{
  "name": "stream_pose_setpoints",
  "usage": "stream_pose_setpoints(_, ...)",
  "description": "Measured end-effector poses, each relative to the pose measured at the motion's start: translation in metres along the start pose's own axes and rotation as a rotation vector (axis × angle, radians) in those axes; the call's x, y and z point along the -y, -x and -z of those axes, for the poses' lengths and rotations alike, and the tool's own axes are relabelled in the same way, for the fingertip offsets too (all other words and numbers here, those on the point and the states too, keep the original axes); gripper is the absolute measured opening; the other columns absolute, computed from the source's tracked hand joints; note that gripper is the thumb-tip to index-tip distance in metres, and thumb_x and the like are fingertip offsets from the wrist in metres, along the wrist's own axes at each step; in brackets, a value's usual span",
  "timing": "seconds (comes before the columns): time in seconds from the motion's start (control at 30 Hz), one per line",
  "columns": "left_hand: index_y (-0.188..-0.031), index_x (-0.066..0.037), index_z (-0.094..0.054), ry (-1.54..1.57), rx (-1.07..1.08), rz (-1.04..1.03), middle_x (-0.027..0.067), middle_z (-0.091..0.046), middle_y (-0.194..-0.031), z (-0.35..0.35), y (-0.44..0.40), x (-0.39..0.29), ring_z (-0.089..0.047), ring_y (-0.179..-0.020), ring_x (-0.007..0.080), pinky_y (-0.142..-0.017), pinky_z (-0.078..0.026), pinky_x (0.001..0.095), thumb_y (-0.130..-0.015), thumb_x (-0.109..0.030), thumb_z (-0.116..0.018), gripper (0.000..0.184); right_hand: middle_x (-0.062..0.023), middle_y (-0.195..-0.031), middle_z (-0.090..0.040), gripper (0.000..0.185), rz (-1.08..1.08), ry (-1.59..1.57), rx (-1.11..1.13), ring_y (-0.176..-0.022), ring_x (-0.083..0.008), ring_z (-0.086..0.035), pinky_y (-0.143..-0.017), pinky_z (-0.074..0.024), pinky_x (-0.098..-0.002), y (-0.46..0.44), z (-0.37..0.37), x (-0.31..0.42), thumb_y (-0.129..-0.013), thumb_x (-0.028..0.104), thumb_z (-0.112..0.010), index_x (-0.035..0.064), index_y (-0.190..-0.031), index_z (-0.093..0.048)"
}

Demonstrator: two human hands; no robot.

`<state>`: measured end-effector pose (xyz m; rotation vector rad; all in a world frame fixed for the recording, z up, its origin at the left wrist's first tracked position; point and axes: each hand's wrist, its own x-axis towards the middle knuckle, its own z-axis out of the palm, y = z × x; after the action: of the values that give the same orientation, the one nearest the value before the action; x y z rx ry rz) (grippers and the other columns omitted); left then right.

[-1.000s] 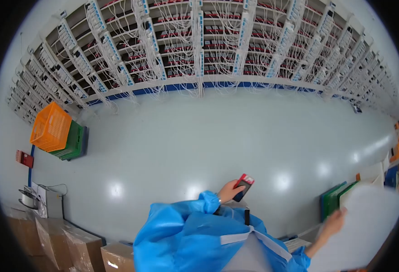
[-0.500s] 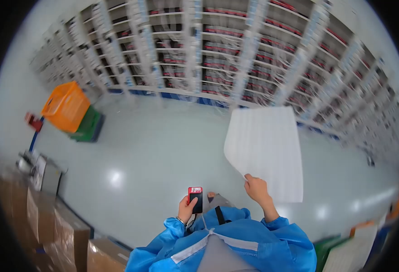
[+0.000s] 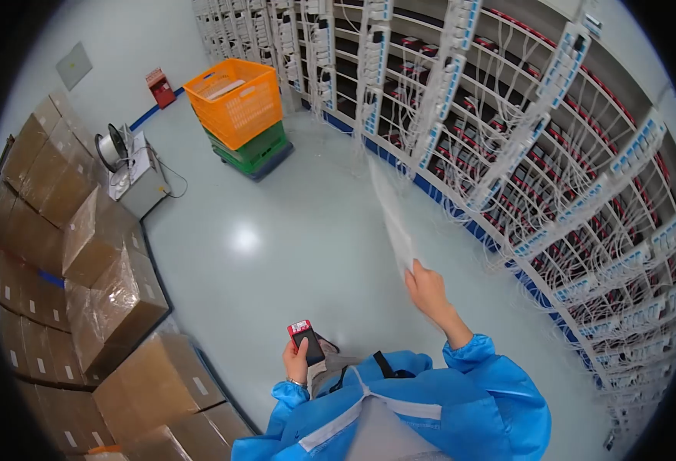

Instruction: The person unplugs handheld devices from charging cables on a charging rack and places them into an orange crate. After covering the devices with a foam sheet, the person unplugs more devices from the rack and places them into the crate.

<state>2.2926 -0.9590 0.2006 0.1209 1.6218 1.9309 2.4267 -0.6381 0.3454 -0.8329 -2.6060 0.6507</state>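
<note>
In my left hand [image 3: 295,361] is a small red and black handheld device [image 3: 307,343], with a white label at its top end. My thumb lies across its dark face, and the fingers wrap behind it. My right hand [image 3: 428,292] pinches a thin white foam sheet [image 3: 391,215] by its near end. Seen almost edge-on, the sheet stretches away from me over the floor toward the racks. Both arms are in blue sleeves.
An orange crate [image 3: 238,104] sits on a green crate [image 3: 255,152] ahead to the left. Stacked cardboard boxes [image 3: 115,307] line the left side, near a white cabinet [image 3: 139,180] with a cable spool [image 3: 110,147]. Racks [image 3: 499,115] of red-black devices and white cables run along the right.
My view has turned to the left, bringing the crates and boxes closer to the middle. The white sheet has swung from broad face to nearly edge-on. Both hands keep their hold.
</note>
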Motion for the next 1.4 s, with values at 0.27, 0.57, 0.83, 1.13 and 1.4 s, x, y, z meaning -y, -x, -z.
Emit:
stream_pose_setpoints(0.27, -0.107, 0.002, -0.061, 0.015, -0.06, -0.011, 0.0109, -0.069, -0.093, 0.069, -0.168, -0.093, -0.068, -0.08, 0.0184, -0.072, -0.056, 0.0306, -0.094, -0.016, -0.061, 0.022, -0.0244, -0.067, -0.062, 0.026, -0.085, -0.016, -0.01, -0.064, -0.0439, -0.062, -0.059, -0.0481, -0.0522, -0.136, -0.085, 0.087, -0.089, 0.014, -0.054, -0.0046, -0.107, -0.058)
stream_pose_setpoints(0.57, -0.111, 0.002, -0.061, -0.005, 0.079, -0.021, 0.0075, -0.069, -0.097, 0.098, -0.341, -0.182, -0.066, -0.083, 0.0119, -0.076, -0.052, 0.0245, -0.094, -0.015, -0.062, 0.024, -0.0266, -0.067, -0.061, 0.028, -0.109, -0.083, -0.132, -0.064, -0.0447, -0.062, -0.058, -0.0476, -0.0521, -0.307, -0.165, 0.146, -0.091, 0.015, -0.054, -0.0057, -0.11, -0.058)
stream_pose_setpoints(0.83, -0.109, 0.001, -0.059, 0.038, -0.198, -0.059, 0.0132, -0.07, -0.097, 0.166, -0.501, -0.244, -0.069, -0.085, 0.0199, -0.077, -0.055, 0.031, -0.095, -0.017, -0.06, 0.022, -0.0237, -0.065, -0.06, 0.023, 0.028, -0.243, -0.225, -0.06, -0.0417, -0.061, -0.053, -0.0447, -0.0461, -0.562, -0.217, 0.211, -0.093, 0.013, -0.055, -0.0054, -0.106, -0.058)
stream_pose_setpoints(1.13, -0.111, 0.001, -0.059, 0.123, -0.422, -0.133, 0.0124, -0.069, -0.099, 0.242, -0.653, -0.293, -0.069, -0.083, 0.0184, -0.077, -0.056, 0.0302, -0.096, -0.017, -0.059, 0.023, -0.0198, -0.073, -0.064, 0.037, 0.335, -0.11, -0.248, -0.066, -0.0376, -0.063, -0.059, -0.0486, -0.0446, -0.796, -0.255, 0.304, -0.08, 0.007, -0.061, 0.0022, -0.116, -0.061)
stream_pose_setpoints(1.4, -0.115, 0.002, -0.058, 0.153, -0.336, -0.125, 0.0128, -0.069, -0.101, 0.34, -0.833, -0.366, -0.068, -0.086, 0.0187, -0.078, -0.055, 0.0305, -0.096, -0.017, -0.06, 0.027, -0.0167, -0.069, -0.06, 0.02, 0.397, 0.107, -0.405, -0.063, -0.0369, -0.061, -0.055, -0.0452, -0.0451, -0.94, -0.304, 0.378, -0.073, 0.002, -0.065, 0.002, -0.092, -0.061)
